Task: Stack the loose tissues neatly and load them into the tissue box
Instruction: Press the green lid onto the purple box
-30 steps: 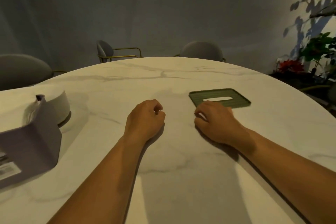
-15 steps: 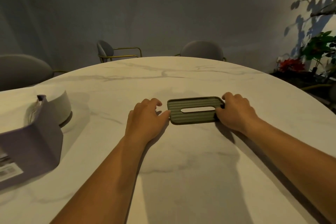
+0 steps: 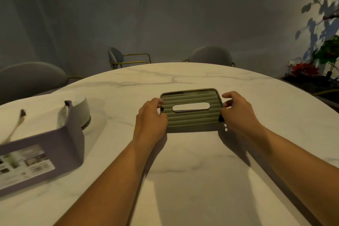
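**Lid held at both short ends**

The green ribbed tissue box lid [image 3: 190,118] sits between the two hands above the marble worktop [image 3: 183,167]. Its long axis runs left to right, and its slotted face tilts toward the viewer. The left hand [image 3: 150,115] curls round the left end and the right hand [image 3: 238,113] pinches the right end. Both are equally near. No loose tissues are visible. A purple carton [image 3: 42,154] stands well to the left.

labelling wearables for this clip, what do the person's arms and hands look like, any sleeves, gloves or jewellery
Both forearms are bare right to the bottom of the frame, with no sleeve in view. The left hand and right hand are ungloved, and no ring, watch or bracelet shows.
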Action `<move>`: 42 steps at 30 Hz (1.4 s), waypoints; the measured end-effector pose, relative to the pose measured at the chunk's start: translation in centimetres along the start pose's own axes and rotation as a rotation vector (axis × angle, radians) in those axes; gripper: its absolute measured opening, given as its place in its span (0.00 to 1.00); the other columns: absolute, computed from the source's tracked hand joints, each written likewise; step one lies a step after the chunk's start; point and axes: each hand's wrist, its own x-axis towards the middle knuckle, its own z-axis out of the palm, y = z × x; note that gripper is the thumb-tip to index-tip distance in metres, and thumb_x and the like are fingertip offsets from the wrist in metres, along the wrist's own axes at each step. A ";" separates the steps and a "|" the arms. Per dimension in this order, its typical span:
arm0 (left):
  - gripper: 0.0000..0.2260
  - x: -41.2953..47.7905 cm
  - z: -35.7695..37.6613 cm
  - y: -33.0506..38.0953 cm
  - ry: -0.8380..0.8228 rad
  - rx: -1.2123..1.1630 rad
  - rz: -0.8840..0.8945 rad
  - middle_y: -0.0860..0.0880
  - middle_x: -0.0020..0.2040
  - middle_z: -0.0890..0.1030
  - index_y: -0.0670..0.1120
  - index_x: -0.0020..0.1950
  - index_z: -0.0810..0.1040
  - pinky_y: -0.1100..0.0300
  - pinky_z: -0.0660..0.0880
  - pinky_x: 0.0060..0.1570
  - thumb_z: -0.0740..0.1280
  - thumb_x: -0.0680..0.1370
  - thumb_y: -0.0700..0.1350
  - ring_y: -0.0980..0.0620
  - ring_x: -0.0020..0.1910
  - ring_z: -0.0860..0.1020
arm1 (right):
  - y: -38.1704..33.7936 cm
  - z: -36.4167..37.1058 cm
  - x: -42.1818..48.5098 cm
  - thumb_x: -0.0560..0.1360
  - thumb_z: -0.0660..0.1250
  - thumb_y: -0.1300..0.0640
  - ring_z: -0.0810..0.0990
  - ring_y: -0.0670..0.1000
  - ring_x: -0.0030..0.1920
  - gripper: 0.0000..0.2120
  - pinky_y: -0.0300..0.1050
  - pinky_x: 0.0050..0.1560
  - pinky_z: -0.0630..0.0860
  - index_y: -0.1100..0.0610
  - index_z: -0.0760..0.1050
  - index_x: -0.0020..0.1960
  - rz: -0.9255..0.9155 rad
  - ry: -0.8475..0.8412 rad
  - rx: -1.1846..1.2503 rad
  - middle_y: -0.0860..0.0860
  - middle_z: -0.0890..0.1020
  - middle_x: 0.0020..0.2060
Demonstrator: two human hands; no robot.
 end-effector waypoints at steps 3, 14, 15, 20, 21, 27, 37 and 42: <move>0.15 0.4 -3.4 0.2 0.064 -0.049 -0.022 0.50 0.61 0.76 0.49 0.64 0.74 0.52 0.79 0.49 0.64 0.78 0.39 0.47 0.52 0.78 | -3.4 0.6 -0.7 0.77 0.66 0.61 0.77 0.52 0.47 0.19 0.40 0.41 0.75 0.57 0.68 0.67 -0.068 0.025 0.063 0.52 0.75 0.50; 0.14 -1.6 -19.3 -1.6 0.379 0.003 0.007 0.49 0.61 0.75 0.46 0.62 0.78 0.59 0.74 0.55 0.63 0.78 0.36 0.52 0.54 0.74 | -15.7 6.8 -5.2 0.78 0.65 0.59 0.78 0.51 0.47 0.18 0.34 0.37 0.74 0.57 0.69 0.66 -0.243 -0.073 0.171 0.54 0.78 0.51; 0.14 -1.9 -20.1 -1.6 0.380 0.004 0.021 0.49 0.61 0.74 0.45 0.62 0.78 0.57 0.74 0.57 0.63 0.78 0.37 0.51 0.55 0.74 | -16.2 7.2 -5.5 0.78 0.65 0.59 0.78 0.50 0.46 0.18 0.34 0.36 0.73 0.57 0.69 0.67 -0.238 -0.081 0.174 0.53 0.78 0.50; 0.12 -3.3 -25.9 -4.4 0.415 0.026 -0.022 0.47 0.58 0.79 0.48 0.58 0.80 0.50 0.76 0.57 0.65 0.76 0.39 0.49 0.54 0.77 | -20.3 10.4 -8.1 0.77 0.64 0.65 0.76 0.48 0.41 0.20 0.34 0.34 0.72 0.57 0.69 0.68 -0.229 -0.138 0.195 0.49 0.76 0.41; 0.12 -3.7 -27.2 -5.2 0.419 0.031 -0.035 0.47 0.56 0.80 0.48 0.57 0.80 0.49 0.77 0.56 0.65 0.76 0.39 0.48 0.53 0.78 | -21.3 11.1 -8.8 0.76 0.65 0.65 0.76 0.48 0.40 0.21 0.34 0.34 0.72 0.57 0.69 0.68 -0.229 -0.167 0.211 0.49 0.76 0.41; 0.11 -5.8 -32.4 -9.1 0.380 0.061 -0.199 0.47 0.51 0.82 0.48 0.55 0.82 0.48 0.79 0.51 0.65 0.76 0.39 0.45 0.49 0.80 | -24.9 14.7 -12.2 0.75 0.67 0.64 0.76 0.51 0.49 0.22 0.35 0.33 0.72 0.55 0.69 0.67 -0.213 -0.377 0.243 0.53 0.76 0.51; 0.08 -7.7 -32.5 -13.4 0.250 0.001 -0.297 0.48 0.49 0.81 0.46 0.52 0.81 0.52 0.76 0.53 0.63 0.77 0.39 0.48 0.52 0.78 | -24.5 17.6 -13.7 0.76 0.66 0.61 0.75 0.48 0.45 0.12 0.36 0.36 0.73 0.58 0.75 0.59 -0.181 -0.465 0.099 0.53 0.77 0.51; 0.12 -7.7 -30.4 -13.3 0.281 -0.089 -0.246 0.46 0.61 0.74 0.45 0.61 0.76 0.52 0.74 0.57 0.59 0.80 0.38 0.48 0.58 0.74 | -24.1 17.4 -12.8 0.77 0.64 0.60 0.74 0.50 0.53 0.15 0.41 0.47 0.75 0.56 0.72 0.63 -0.161 -0.483 0.054 0.53 0.76 0.56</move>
